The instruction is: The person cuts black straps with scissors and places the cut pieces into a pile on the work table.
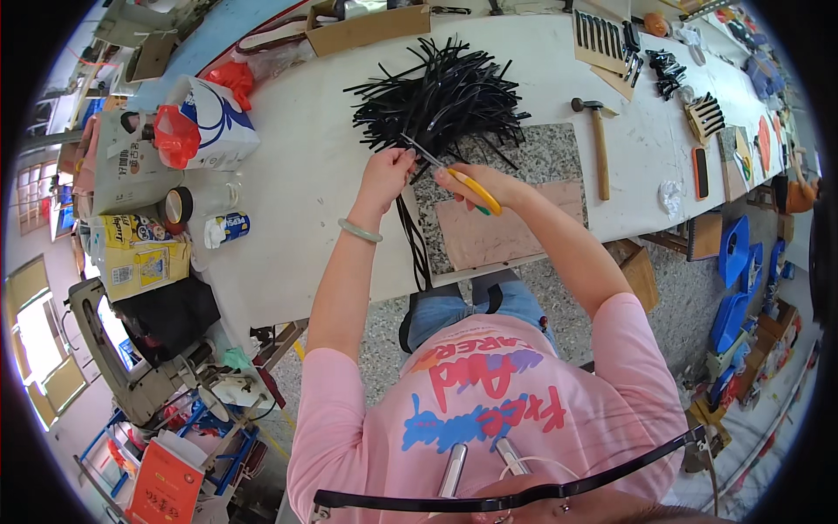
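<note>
A large pile of thin black strips [445, 92] lies on the white worktable. At its near edge, my left hand [385, 179] is closed in a pinch on a black strip, with a bundle of long strips [413, 240] hanging from beside it toward the table's near edge. My right hand [489, 182] grips scissors [480, 194] with yellow handles, a bit of green showing below. Their blades point up and left, close to my left fingertips and the pile. Whether the blades touch a strip is too small to tell. Beneath my right hand lies a speckled stone slab [550, 153] with a pinkish board [515, 229] on it.
Right of the slab lies a wooden-handled hammer [601, 148]. Racks of tools [602, 42] stand at the far right. Bags [214, 122], a clear jar [214, 194] and a blue can [231, 227] are on the left. A sewing machine [122, 349] stands at the lower left.
</note>
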The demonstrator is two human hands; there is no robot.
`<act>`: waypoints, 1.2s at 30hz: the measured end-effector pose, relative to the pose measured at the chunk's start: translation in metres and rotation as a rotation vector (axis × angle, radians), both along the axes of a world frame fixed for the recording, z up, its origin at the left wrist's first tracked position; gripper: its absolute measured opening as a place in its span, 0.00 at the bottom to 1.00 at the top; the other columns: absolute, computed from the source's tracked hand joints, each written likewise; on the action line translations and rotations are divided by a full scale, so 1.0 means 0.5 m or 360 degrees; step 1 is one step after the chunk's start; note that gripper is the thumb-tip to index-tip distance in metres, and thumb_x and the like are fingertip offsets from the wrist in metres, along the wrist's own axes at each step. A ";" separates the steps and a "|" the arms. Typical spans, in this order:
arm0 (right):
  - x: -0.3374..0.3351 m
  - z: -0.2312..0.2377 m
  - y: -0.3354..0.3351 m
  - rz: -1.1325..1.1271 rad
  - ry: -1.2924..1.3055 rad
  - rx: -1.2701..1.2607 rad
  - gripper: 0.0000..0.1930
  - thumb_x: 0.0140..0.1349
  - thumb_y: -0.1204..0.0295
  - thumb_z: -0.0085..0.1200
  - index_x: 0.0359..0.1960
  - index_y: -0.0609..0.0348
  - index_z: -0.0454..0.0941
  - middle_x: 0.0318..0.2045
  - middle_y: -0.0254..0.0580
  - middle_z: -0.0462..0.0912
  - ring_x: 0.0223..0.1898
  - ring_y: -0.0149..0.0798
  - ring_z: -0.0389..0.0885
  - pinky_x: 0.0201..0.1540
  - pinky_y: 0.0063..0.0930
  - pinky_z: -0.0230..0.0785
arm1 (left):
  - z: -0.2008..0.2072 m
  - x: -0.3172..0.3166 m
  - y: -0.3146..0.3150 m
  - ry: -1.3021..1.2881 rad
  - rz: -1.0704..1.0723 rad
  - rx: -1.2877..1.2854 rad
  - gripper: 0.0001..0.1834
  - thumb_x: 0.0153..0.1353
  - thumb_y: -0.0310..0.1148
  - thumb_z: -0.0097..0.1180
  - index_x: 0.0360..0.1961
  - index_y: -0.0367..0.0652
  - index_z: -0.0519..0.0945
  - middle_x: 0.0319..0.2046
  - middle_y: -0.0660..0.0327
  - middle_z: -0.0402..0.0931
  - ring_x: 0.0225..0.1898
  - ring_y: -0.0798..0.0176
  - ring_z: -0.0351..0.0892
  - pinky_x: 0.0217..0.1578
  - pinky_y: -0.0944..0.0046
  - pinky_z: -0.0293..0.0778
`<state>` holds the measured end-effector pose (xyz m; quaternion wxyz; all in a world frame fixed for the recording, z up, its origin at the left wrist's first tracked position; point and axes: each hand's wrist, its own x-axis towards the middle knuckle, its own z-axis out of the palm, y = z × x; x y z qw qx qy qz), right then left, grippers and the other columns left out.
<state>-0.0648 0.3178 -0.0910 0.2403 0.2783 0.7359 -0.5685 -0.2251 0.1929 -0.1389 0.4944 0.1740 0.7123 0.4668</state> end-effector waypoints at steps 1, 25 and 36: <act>-0.006 -0.010 0.004 0.0004 -0.0002 0.0003 0.39 0.55 0.32 0.35 0.43 0.61 0.72 0.24 0.37 0.74 0.22 0.29 0.74 0.23 0.23 0.67 | 0.000 0.000 0.000 -0.0006 -0.0014 0.0009 0.14 0.63 0.35 0.49 0.26 0.36 0.76 0.18 0.68 0.70 0.17 0.76 0.61 0.19 0.74 0.60; 0.196 0.030 -0.161 -0.0776 0.0141 -0.0913 0.26 0.51 0.84 0.55 0.53 0.60 0.65 0.31 0.37 0.76 0.31 0.31 0.76 0.32 0.25 0.72 | 0.098 0.380 -0.243 -0.0035 0.0313 0.0359 0.30 0.59 0.26 0.51 0.63 0.44 0.59 0.28 0.56 0.80 0.31 0.67 0.80 0.35 0.68 0.73; 0.247 0.027 -0.145 -0.0452 0.0097 -0.0623 0.26 0.50 0.86 0.52 0.53 0.60 0.64 0.33 0.40 0.75 0.31 0.32 0.76 0.31 0.25 0.73 | 0.073 0.461 -0.248 -0.0195 0.0480 0.0628 0.35 0.59 0.29 0.53 0.65 0.45 0.52 0.26 0.56 0.80 0.27 0.62 0.80 0.31 0.66 0.73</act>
